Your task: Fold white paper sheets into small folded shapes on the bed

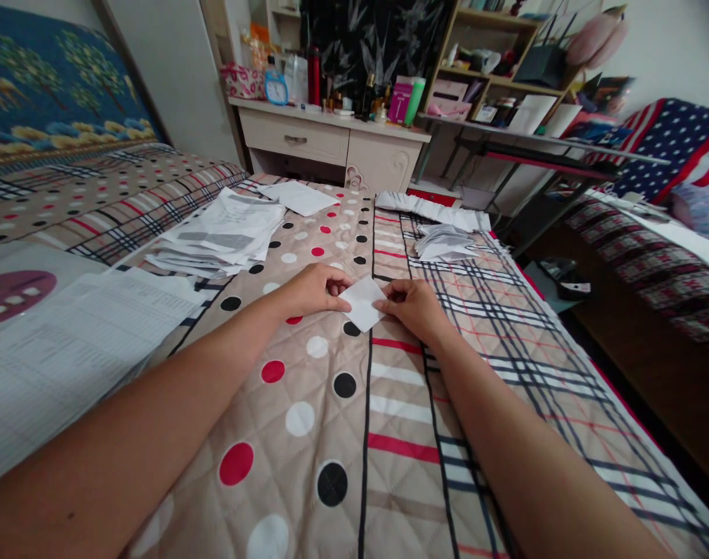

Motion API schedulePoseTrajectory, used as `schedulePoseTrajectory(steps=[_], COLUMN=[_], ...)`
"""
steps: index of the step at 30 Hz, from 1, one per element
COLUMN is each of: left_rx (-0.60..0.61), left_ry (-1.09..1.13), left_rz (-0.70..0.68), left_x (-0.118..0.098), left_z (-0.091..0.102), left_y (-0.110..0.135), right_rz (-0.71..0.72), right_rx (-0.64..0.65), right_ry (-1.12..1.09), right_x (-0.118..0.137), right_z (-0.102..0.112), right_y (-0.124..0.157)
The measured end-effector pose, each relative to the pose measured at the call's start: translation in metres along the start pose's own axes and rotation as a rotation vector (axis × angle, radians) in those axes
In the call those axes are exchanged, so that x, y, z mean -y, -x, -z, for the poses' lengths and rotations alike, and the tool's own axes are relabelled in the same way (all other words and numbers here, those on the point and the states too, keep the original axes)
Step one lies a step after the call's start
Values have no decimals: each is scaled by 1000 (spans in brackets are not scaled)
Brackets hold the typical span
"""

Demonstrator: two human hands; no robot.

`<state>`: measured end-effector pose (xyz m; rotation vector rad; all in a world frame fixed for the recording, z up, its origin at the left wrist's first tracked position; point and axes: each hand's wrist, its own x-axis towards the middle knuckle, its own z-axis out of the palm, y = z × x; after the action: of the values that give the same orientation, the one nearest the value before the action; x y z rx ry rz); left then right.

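Note:
A small white square of paper (pixel 364 303), turned cornerwise like a diamond, is between my hands just above or on the quilted bedspread (pixel 307 481). My left hand (pixel 319 289) pinches its left corner between thumb and fingers. On the opposite corner, my right hand (pixel 413 305) has a similar pinch. The paper looks folded, though its layers are too small to make out. Beyond my right hand lies a small pile of folded papers (pixel 444 243). A stack of printed sheets (pixel 223 229) rests past my left hand.
More printed sheets (pixel 86 341) spread along the left side. A loose white sheet (pixel 301 197) and a long row of folded paper (pixel 429 208) lie toward the far end of the bed. Behind stands a white dresser (pixel 296 138) with bottles and a blue clock (pixel 276 88).

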<state>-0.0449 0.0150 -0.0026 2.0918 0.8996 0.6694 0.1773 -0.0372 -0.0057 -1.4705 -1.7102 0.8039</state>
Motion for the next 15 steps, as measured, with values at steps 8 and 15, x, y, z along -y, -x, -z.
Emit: schedulePoseTrajectory(steps=[8,15], left_rx=[-40,-94], left_ry=[-31,-177], left_rz=[35,39], left_x=[0,1], left_z=[2,-4], left_y=[0,2], right_rz=[41,52], right_rx=[123,88], right_ry=[158,393], right_x=[-3,12], right_z=[13,12], right_y=[-2,5])
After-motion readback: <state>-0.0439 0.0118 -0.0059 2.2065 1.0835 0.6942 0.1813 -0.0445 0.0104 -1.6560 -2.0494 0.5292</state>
